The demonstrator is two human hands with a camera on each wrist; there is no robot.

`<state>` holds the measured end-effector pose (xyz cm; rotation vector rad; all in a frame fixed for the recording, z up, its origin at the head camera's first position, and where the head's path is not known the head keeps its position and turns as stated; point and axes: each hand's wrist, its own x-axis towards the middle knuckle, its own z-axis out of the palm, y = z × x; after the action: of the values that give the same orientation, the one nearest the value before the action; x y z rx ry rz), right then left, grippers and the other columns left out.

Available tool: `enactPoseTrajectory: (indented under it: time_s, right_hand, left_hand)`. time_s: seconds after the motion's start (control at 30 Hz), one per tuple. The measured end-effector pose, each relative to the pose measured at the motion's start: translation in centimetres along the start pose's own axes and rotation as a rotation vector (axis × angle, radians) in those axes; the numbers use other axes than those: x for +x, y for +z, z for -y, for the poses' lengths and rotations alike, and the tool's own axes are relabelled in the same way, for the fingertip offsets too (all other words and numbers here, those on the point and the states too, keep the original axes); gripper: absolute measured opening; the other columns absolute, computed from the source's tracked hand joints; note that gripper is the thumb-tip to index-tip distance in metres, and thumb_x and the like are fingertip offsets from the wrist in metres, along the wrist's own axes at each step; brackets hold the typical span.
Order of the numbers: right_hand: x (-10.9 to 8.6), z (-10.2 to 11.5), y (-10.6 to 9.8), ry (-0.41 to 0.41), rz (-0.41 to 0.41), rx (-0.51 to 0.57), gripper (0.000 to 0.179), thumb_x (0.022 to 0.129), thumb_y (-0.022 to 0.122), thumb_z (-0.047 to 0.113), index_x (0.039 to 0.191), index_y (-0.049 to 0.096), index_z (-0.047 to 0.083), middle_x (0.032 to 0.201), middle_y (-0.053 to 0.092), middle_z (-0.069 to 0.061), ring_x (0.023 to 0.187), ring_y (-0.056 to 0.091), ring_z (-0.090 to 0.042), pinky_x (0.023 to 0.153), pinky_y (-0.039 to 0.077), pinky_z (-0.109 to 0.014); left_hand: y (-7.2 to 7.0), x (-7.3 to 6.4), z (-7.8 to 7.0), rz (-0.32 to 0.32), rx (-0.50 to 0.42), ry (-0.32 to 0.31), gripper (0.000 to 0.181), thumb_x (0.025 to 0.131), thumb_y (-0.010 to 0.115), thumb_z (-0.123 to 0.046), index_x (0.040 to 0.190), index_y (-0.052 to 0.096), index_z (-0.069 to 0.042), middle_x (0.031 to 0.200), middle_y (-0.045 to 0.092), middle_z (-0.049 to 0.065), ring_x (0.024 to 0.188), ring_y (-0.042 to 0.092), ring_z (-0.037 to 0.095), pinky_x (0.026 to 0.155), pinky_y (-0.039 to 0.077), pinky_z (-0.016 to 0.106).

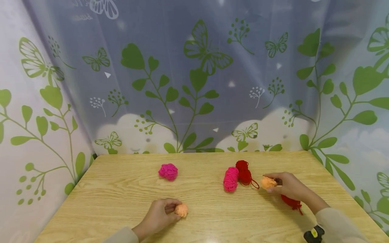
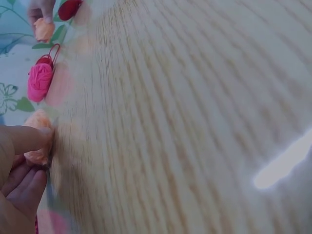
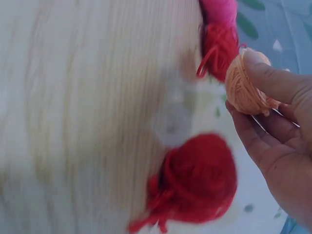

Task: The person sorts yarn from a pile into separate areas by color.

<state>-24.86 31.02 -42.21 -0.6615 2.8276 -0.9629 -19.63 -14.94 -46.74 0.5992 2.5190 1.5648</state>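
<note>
My left hand pinches a small peach yarn ball low over the front middle of the table; the left wrist view shows thumb and fingers on either side of it. On the right, my right hand holds another peach yarn ball between thumb and fingertips, raised above the tabletop. Partly hidden below that hand lies a red yarn ball with a loose tail. Left of the hand, a pink yarn skein lies against a second red yarn skein, whose loose end curls toward the hand.
A magenta yarn ball sits alone toward the back left of the wooden table. A curtain with green leaves and butterflies hangs behind the table and along both sides. A dark device with a yellow spot is at the right sleeve.
</note>
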Motion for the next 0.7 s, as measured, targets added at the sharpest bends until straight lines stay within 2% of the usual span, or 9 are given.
enactPoseTrajectory:
  time_s: [0.27, 0.53, 0.7]
  right_hand:
    - [1.2, 3.7, 1.4, -0.095, 0.024, 0.052, 0.056, 0.085, 0.072, 0.026, 0.129, 0.057, -0.006, 0.123, 0.061, -0.021, 0.105, 0.063, -0.029, 0.084, 0.054, -0.033]
    - [2.8, 7.2, 4.2, -0.152, 0.090, 0.159, 0.054, 0.085, 0.072, 0.028, 0.129, 0.058, 0.000, 0.124, 0.062, -0.014, 0.106, 0.061, -0.022, 0.086, 0.053, -0.030]
    - [4.0, 9.1, 6.6, -0.220, 0.122, 0.174, 0.052, 0.084, 0.073, 0.025, 0.127, 0.060, -0.002, 0.125, 0.062, -0.014, 0.108, 0.061, -0.024, 0.088, 0.053, -0.032]
  left_hand:
    - [0.0, 0.0, 0.1, -0.007, 0.037, 0.039, 0.030, 0.078, 0.077, 0.000, 0.107, 0.069, 0.004, 0.110, 0.067, 0.019, 0.104, 0.064, 0.033, 0.082, 0.054, 0.027]
    - [-0.1, 0.0, 0.2, 0.015, 0.020, 0.016, 0.031, 0.079, 0.077, -0.004, 0.109, 0.069, 0.001, 0.112, 0.067, 0.018, 0.106, 0.064, 0.031, 0.082, 0.055, 0.029]
    - [-0.2, 0.1, 0.2, 0.012, 0.019, 0.008, 0.031, 0.079, 0.077, -0.002, 0.109, 0.069, 0.002, 0.112, 0.066, 0.019, 0.106, 0.064, 0.031, 0.083, 0.054, 0.027]
